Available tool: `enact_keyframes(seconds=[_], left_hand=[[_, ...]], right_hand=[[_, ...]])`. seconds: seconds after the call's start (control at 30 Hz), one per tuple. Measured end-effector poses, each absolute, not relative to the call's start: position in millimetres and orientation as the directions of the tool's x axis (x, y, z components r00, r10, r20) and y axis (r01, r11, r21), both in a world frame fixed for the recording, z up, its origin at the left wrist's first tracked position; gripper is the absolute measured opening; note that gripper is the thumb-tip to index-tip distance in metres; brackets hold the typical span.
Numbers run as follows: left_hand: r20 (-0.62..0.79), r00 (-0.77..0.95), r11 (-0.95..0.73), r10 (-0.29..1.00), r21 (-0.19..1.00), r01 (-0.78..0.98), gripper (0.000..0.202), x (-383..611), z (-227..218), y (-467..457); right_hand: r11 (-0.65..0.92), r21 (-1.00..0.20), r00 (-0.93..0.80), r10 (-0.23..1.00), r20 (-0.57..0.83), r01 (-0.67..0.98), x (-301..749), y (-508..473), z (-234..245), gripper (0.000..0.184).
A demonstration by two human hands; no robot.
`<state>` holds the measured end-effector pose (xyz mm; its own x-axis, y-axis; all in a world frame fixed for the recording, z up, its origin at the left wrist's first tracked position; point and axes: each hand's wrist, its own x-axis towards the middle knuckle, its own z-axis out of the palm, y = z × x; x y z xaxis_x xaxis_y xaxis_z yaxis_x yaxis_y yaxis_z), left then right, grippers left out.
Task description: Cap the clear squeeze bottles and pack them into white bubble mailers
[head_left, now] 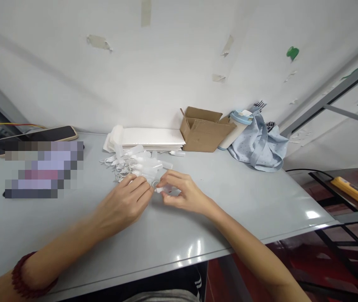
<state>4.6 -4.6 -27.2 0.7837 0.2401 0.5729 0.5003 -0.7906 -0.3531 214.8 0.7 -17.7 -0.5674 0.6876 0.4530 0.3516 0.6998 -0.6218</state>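
Note:
My right hand [183, 191] pinches a small translucent plastic bottle [174, 192] between thumb and fingers. Its white cap [159, 190] points left, toward my left hand. My left hand [128, 199] is closed, knuckles up, with the fingertips beside that cap. Whatever those fingers grip is hidden behind them. Just beyond both hands lies a loose pile of similar small bottles [145, 161] with white caps and thin loops. One more bottle [177, 153] lies apart, to the right of the pile.
Behind the pile are stacked white sheets or flat boxes [156, 136] and an open cardboard box [202, 136]. A tumbler [233, 130] and a light blue cloth bag [260, 147] stand to the right. At the left lie a phone [56, 134] and a blurred-out object [46, 170] on the grey table [229, 188].

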Motion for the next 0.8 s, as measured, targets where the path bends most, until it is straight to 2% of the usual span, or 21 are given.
enact_keyframes(seconds=[0.2, 0.4, 0.53, 0.63, 0.7, 0.8], left_hand=[[0.603, 0.758, -0.795, 0.249, -0.319, 0.516, 0.023, 5.0, -27.5, -0.7], [0.657, 0.664, -0.821, 0.355, -0.119, 0.558, 0.018, -10.2, -16.6, 12.5], [0.687, 0.558, -0.74, 0.466, -0.043, 0.671, 0.012, -30.6, -7.9, 25.5], [0.717, 0.444, -0.63, 0.538, -0.008, 0.776, 0.015, -39.4, -6.2, 32.3], [0.738, 0.394, -0.568, 0.548, -0.017, 0.823, 0.017, -40.6, -7.4, 34.5], [0.755, 0.392, -0.533, 0.525, -0.067, 0.844, 0.019, -38.5, -10.4, 34.9]], right_hand=[[0.691, -0.634, -0.549, 0.698, 0.46, 0.347, 214.3, 3.3, -20.2, 0.013], [0.628, -0.697, -0.481, 0.756, 0.444, 0.346, 219.2, 9.2, -16.7, 0.016], [0.548, -0.713, -0.337, 0.835, 0.435, 0.437, 233.3, 25.9, -22.5, 0.027], [0.481, -0.615, -0.248, 0.869, 0.428, 0.625, 249.1, 45.2, -33.1, 0.031], [0.438, -0.478, -0.248, 0.878, 0.409, 0.761, 258.6, 57.2, -40.6, 0.04], [0.363, -0.312, -0.269, 0.913, 0.307, 0.878, 267.4, 69.0, -48.1, 0.05]])
